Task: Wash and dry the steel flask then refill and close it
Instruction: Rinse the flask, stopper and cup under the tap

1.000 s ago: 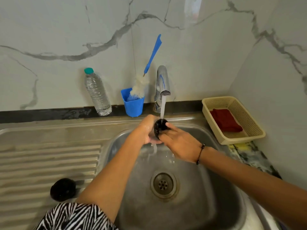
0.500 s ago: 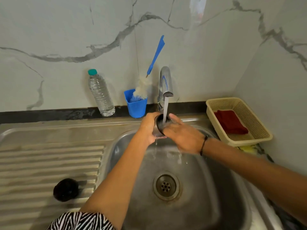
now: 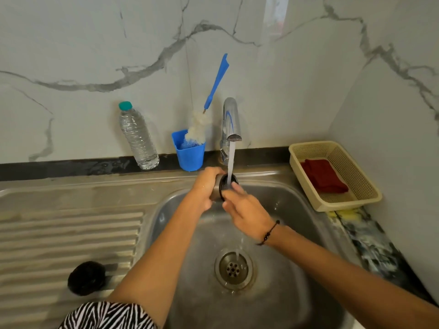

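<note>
White marble-veined wall panels back a steel sink (image 3: 316,236) with a ribbed drainboard (image 3: 71,233) to its left, all seen from the 1 head view. Against the wall stand a plastic water bottle (image 3: 139,138), a blue cup (image 3: 191,155) holding a bottle brush (image 3: 209,110), and the tap (image 3: 231,119), which is running. A cream basket (image 3: 351,200) with a red cloth (image 3: 324,175) sits at the right, and a black cap (image 3: 86,277) lies on the drainboard, well apart from the basin. The steel flask (image 3: 219,187) is held over the basin, tilted with its dark mouth toward the stream, which falls at or just past the rim and runs down to the drain (image 3: 234,269). The left hand (image 3: 205,189) is wrapped around the flask's body; the right hand (image 3: 245,207) has its fingers against the rim, though whether they pinch it or only rub it cannot be told. The step looks like rinsing the mouth. Wet steel is slippery, so a loose left-hand grasp could let the flask drop into the basin, and water striking the rim at this tilt may splash onto the counter.
</note>
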